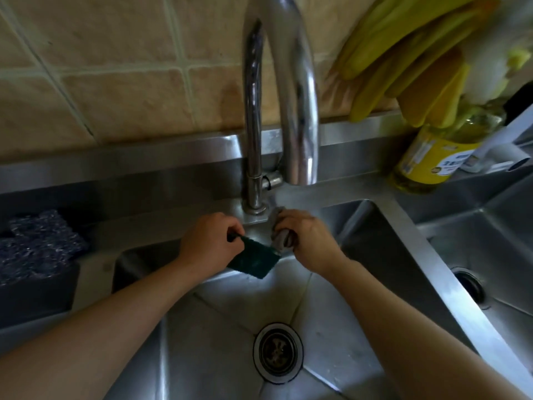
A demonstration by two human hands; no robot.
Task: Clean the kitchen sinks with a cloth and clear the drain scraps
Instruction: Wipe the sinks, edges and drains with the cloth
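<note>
Fingers of the right hand are curled tight round a bunched grey cloth, which pokes out on the thumb side of the fist and reaches up past the knuckles to touch the base of the faucet. Most of the cloth is buried inside the grip; only a crumpled fold shows between thumb and forefinger. Fingers of the left hand are likewise curled, pinching the upper edge of a dark green scouring pad; the pad hangs down and outward from those fingers, tilted, its free corner over the rear wall of the near sink. Pad and cloth lie just beside each other, the pad's upper right corner at or against the cloth below the right thumb; whether they truly touch I cannot tell.

Both fists sit on the ledge at the sink's back rim, either side of the faucet foot. Well below the fingers, toward the person, the round drain strainer sits in the basin floor; its contents are too dim to make out. To the right of the right hand, beyond the steel divider, lies a second sink with its own drain. Left of the left hand, a dark blue scrubber rests in a holder. Up and right of the fingers stand a yellow bottle and hanging yellow gloves.
</note>
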